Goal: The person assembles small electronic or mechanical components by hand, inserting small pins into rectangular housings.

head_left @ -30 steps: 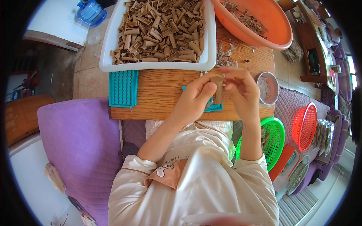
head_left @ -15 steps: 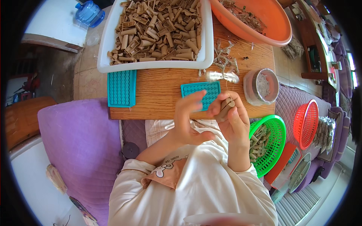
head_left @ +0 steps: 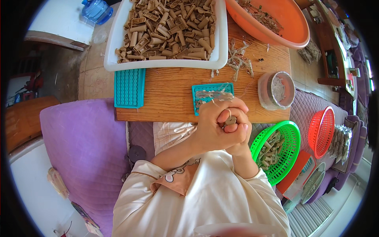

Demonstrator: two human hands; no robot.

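Both my hands are closed together in front of my chest. My left hand (head_left: pixel 211 126) wraps over from the left, its fingers pressing around a small brown plastic case (head_left: pixel 230 121) shaped like a short cylinder. Around the same case, my right hand (head_left: pixel 241 136) is closed from the right. Only the end of the case shows between the fingers. A thin pale wire loops up from it toward a shiny, clear bundle of thin wire (head_left: pixel 215 94). That bundle lies across a teal moulded tray (head_left: pixel 196 90) just beyond my hands, where small silvery round pieces show at its left side.
A white bin (head_left: pixel 166 64) of brown case halves stands at the back, beside an orange basin (head_left: pixel 294 29) of wire bits. Teal trays (head_left: pixel 129 89) sit front left; a clear tub (head_left: pixel 265 93) stands right. Green (head_left: pixel 290 166) and red (head_left: pixel 321 132) baskets are at my right.
My left hand, apart with fingers spread before, has closed over the case in my right hand. The shiny wire bundle has shifted toward me and left, over the teal tray.
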